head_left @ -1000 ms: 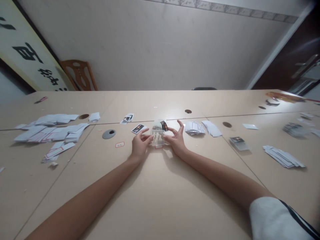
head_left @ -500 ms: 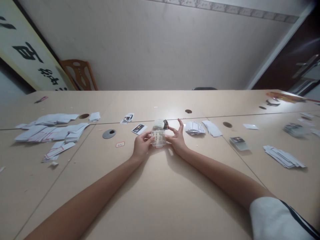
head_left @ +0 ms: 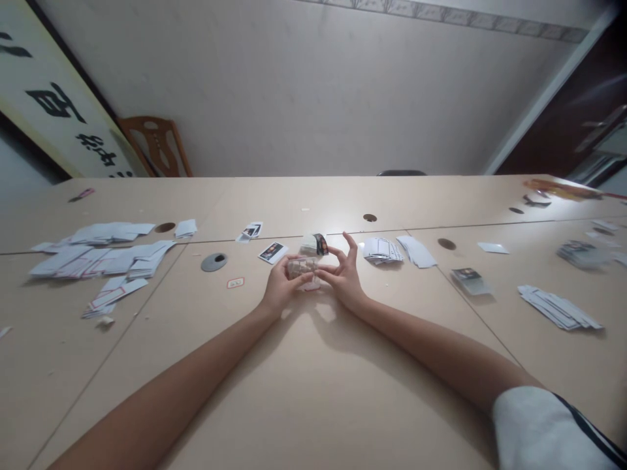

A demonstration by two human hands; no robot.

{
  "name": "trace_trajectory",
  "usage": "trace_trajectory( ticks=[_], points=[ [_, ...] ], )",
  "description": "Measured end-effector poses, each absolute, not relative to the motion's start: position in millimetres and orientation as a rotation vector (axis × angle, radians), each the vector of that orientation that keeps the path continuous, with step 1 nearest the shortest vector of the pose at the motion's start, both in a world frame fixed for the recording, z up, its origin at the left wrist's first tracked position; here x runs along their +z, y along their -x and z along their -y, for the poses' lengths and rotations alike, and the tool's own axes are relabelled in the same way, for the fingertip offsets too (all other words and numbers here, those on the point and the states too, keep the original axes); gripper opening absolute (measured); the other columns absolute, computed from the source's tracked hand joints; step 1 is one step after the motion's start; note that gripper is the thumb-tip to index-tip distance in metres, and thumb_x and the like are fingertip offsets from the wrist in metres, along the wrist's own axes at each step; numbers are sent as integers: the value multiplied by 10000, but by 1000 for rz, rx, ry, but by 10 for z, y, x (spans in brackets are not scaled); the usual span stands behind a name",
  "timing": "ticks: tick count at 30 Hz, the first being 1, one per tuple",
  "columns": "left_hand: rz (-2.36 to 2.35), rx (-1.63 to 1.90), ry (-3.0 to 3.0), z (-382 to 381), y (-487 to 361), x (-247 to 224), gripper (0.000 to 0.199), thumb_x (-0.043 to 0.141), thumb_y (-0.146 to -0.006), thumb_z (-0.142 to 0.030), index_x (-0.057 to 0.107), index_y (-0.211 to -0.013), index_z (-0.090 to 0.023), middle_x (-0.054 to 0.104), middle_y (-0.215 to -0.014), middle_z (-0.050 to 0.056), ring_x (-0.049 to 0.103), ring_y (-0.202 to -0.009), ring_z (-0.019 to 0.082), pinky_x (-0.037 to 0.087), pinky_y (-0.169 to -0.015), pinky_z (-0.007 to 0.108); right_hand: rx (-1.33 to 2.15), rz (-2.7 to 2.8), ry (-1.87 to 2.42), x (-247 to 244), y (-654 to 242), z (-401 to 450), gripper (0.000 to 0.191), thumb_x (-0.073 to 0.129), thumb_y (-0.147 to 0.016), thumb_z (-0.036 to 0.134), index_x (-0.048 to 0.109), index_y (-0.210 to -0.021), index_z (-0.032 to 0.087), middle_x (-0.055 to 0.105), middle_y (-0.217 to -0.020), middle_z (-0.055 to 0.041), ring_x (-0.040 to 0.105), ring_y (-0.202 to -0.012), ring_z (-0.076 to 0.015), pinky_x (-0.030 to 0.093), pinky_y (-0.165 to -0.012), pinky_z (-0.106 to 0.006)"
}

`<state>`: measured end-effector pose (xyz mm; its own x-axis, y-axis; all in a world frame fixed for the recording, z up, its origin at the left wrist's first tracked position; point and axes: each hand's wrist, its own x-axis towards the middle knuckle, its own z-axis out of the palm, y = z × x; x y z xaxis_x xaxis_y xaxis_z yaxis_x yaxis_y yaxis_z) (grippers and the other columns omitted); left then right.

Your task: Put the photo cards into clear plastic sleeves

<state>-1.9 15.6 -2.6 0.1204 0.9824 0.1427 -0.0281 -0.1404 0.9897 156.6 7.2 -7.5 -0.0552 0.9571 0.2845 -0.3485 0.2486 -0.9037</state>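
Observation:
Both my arms stretch forward over a light wooden table [head_left: 313,391]. My left hand [head_left: 279,287] and my right hand [head_left: 345,277] meet on a small clear plastic card box [head_left: 302,267], tipped toward me and lifted off the table. The left fingers wrap its left side. The right thumb and a finger pinch its right end, the other fingers spread upward. Just behind the box lies a small stack of cards [head_left: 315,244] with a dark picture card on top. A single picture card [head_left: 272,252] lies left of it.
Many white cards are scattered at the left [head_left: 108,254]. More stacks lie right of my hands [head_left: 382,250], [head_left: 416,251] and at the far right [head_left: 558,307]. A grey round cable cover [head_left: 214,262] sits on the table. A wooden chair [head_left: 157,147] stands at the wall.
The clear box stood upright on the table between my hands; now it is lifted and tipped over toward me, and my fingers have closed tighter around it.

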Motion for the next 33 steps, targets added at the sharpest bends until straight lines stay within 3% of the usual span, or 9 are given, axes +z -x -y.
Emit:
trace_trajectory(
  ticks=[8,14,17,20,23,26,29,33],
  points=[
    [-927,1187,-1204,-69,-56,-27,566,786,-678,-346,401,-1071,-211,640,-989,33,656,-829,155,562,-672,260,1274,1142,746,-66,-1573,-85,1067,802,-665,290,110,-1469,408,405,-1352,-73,691,-890,-194,623,-797,-411],
    [-903,1188,-1250,-82,-51,-38,523,742,-729,-340,413,-1116,-213,632,-1045,51,655,-893,163,573,-689,256,1249,1106,747,-68,-1595,-110,1045,794,-656,242,111,-1430,402,450,-1299,-63,698,-827,-172,604,-817,-411],
    [-858,1198,-1211,-98,-47,-40,515,695,-760,-321,431,-1187,-205,616,-1106,76,656,-906,164,582,-742,294,1193,1097,764,-74,-1644,-172,937,797,-646,244,216,-1374,354,483,-1250,-56,693,-880,-184,576,-863,-405],
    [-833,1198,-1129,-91,-44,-18,564,693,-758,-325,391,-1224,-232,605,-1139,84,678,-882,187,598,-728,354,1073,1104,796,-55,-1723,-254,701,780,-683,291,381,-1259,292,536,-1168,-37,665,-947,-180,558,-885,-375],
    [-832,1168,-1116,-67,-41,14,564,711,-748,-351,369,-1185,-247,619,-1128,74,700,-818,197,604,-680,368,904,1056,847,-9,-1814,-330,445,731,-738,352,494,-1099,245,598,-990,-13,636,-896,-161,584,-749,-316],
    [-884,1139,-1180,-47,-39,35,515,712,-751,-366,390,-1130,-234,649,-1085,71,702,-731,178,565,-550,254,846,1054,889,56,-1886,-369,273,687,-777,401,554,-911,203,604,-793,1,611,-733,-134,533,-543,-226],
    [-965,1138,-1234,-39,-36,35,491,711,-750,-381,407,-1101,-222,672,-1057,81,698,-690,175,452,-426,151,906,1109,897,120,-1909,-356,254,691,-774,416,578,-818,193,583,-676,22,548,-563,-92,444,-444,-186],
    [-967,1132,-1226,-32,-38,34,491,730,-734,-369,415,-1076,-211,688,-1007,75,696,-692,173,494,-472,186,982,1220,868,173,-1868,-271,250,704,-770,418,613,-804,188,599,-658,23,481,-455,-62,393,-405,-192]
  ],
)
